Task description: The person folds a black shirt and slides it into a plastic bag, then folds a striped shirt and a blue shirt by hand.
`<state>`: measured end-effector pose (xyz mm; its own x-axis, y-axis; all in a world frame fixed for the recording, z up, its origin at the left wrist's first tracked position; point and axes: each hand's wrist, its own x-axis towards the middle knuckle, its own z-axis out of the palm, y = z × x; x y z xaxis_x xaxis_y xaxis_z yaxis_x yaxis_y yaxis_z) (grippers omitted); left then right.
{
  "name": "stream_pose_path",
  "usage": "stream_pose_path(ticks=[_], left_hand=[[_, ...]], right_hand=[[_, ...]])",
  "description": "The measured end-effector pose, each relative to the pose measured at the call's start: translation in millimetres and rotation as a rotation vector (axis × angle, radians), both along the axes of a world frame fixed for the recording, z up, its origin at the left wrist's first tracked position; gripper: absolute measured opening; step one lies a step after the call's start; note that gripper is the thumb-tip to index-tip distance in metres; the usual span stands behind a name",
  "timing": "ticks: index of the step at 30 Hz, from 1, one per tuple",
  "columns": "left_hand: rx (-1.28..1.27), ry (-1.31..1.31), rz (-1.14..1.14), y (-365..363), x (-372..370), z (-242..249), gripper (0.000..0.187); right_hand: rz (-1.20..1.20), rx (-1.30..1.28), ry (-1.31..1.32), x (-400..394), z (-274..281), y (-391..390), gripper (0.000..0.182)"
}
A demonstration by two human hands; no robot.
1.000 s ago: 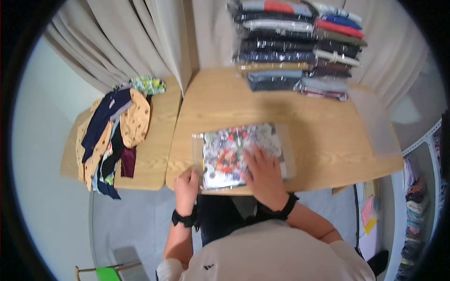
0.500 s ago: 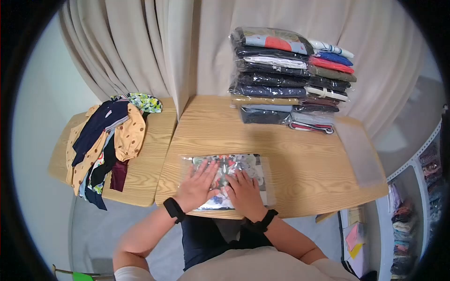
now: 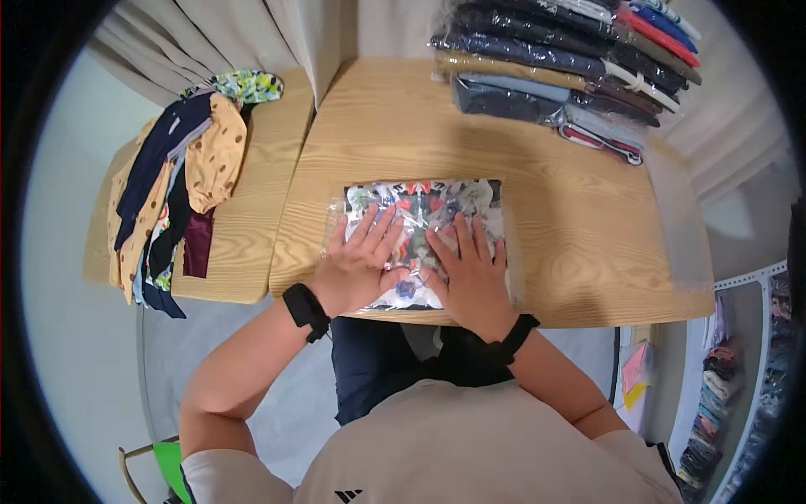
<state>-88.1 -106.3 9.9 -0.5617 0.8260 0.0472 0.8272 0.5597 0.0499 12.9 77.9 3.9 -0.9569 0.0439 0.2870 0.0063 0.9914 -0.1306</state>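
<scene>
A clear plastic bag holding a folded, colourfully patterned garment point(image 3: 424, 206) lies flat near the front edge of the wooden table point(image 3: 554, 218). My left hand point(image 3: 361, 256) rests palm down on the bag's left half, fingers spread. Beside it, my right hand point(image 3: 470, 269) presses flat on the right half, fingers also apart. Both wrists wear black bands. Neither hand grips anything.
Two stacks of bagged folded clothes point(image 3: 571, 67) stand at the table's far side. Empty clear bags point(image 3: 676, 218) lie at the right end. A lower side table point(image 3: 252, 210) on the left carries a heap of loose garments point(image 3: 172, 185). Curtains point(image 3: 243, 34) hang behind.
My left hand moved from the bag's left edge onto its top. Both hands now lie flat side by side on it, and the camera has tilted further down.
</scene>
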Motion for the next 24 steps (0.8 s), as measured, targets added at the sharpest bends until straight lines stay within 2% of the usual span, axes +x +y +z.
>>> stream_pose_path(ticks=[12,16,19,20,22,24], left_hand=[[-0.038,-0.114,0.027,2.5,-2.6,4.6,0.071],[-0.039,-0.149,0.023,2.0,-6.1,8.7,0.071],[-0.062,-0.330,0.010,-0.5,-11.5,14.9,0.072],[-0.085,-0.209,0.028,1.5,-6.1,18.9,0.072],[-0.039,-0.005,-0.123,4.0,2.8,26.8,0.073],[-0.025,-0.013,-0.152,8.6,12.0,21.6,0.075]], right_hand=[[0.010,-0.035,-0.003,-2.2,-2.6,0.9,0.054],[-0.004,-0.051,-0.079,-4.1,-7.0,2.9,0.057],[-0.001,-0.078,-0.112,-0.3,4.8,4.8,0.058],[0.010,-0.109,-0.142,-0.2,9.7,5.1,0.059],[0.029,-0.033,-0.028,3.4,12.4,-1.3,0.057],[0.048,0.033,0.047,6.3,9.9,-6.9,0.055]])
